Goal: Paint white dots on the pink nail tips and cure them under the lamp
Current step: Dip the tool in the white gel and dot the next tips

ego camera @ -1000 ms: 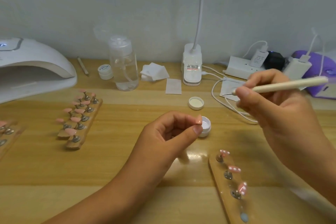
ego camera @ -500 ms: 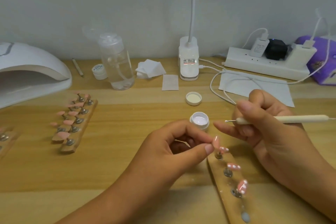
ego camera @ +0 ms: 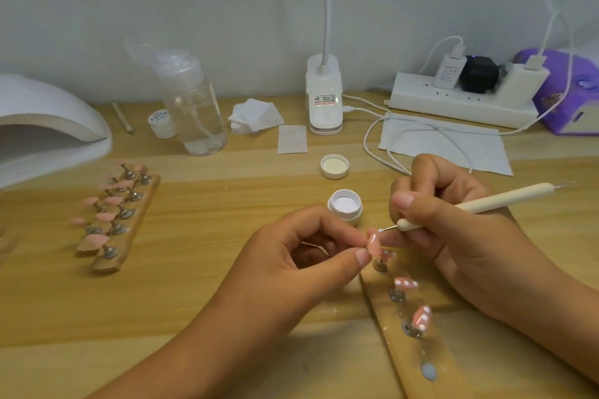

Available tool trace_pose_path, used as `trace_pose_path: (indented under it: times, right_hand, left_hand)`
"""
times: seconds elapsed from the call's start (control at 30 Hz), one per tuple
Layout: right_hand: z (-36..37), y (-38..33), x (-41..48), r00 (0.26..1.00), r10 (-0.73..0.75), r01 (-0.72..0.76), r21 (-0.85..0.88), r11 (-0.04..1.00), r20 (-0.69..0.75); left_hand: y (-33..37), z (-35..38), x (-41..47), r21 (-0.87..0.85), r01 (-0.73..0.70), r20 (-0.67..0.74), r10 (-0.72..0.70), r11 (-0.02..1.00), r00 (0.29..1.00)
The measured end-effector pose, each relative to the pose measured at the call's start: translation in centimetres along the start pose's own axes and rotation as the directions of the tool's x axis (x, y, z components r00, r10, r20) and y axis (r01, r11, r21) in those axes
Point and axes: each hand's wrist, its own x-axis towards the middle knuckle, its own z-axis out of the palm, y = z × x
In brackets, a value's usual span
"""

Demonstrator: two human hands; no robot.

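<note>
A pale wooden bench [ego camera: 194, 191] carries a white domed curing lamp [ego camera: 42, 126] at the far left. Near it on the left lie two wooden strips of pink nail tips on metal pegs [ego camera: 140, 204]. Along the far edge stand a thin stick [ego camera: 122, 116], a small white jar [ego camera: 162, 123], a clear plastic pump bottle [ego camera: 191, 113], white square pads [ego camera: 254, 115], a white desk-lamp base [ego camera: 324, 100], a white power strip [ego camera: 453, 104] and a purple box [ego camera: 570, 97]. A white paper sheet [ego camera: 447, 146] lies nearer than the power strip. In the middle sit a round white lid [ego camera: 334, 166] and an open white pot of white paint [ego camera: 345, 206]. A third wooden strip [ego camera: 405, 356] with dotted pink tips lies near right.
</note>
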Motion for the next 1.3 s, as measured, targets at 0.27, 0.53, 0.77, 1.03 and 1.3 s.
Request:
trace_pose_path:
  times: [0.27, 0.53, 0.77, 1.03, 1.3]
  right_hand:
    - [0.0, 0.02, -0.01, 1.0, -0.003, 0.003, -0.025, 1.0, 0.019]
    - [-0.03, -0.07, -0.03, 1.0, -0.004, 0.005, -0.01, 1.0, 0.03]
    - [-0.02, 0.01, -0.05, 0.999, -0.007, 0.008, -0.039, 0.999, 0.038]
    - [-0.09, 0.0, -0.03, 0.999, 0.0, 0.002, -0.041, 0.999, 0.045]
    - [0.02, -0.1, -0.05, 0.999, 0.006, -0.004, -0.033, 0.999, 0.047]
  left_hand:
    - [-0.09, 0.02, 0.07, 0.007, -0.008, 0.003, 0.008, 1.0, 1.0]
    - [-0.16, -0.03, 0.1, 0.01, 0.006, -0.005, -0.006, 1.0, 1.0]
    - [0.05, 0.03, 0.09, 0.008, 0.019, -0.007, -0.019, 1.0, 1.0]
    - [0.25, 0.06, 0.07, -0.003, 0.026, -0.005, -0.026, 1.0, 1.0]
    - [0.1, 0.03, 0.09, -0.003, 0.021, 0.011, -0.021, 1.0, 1.0]
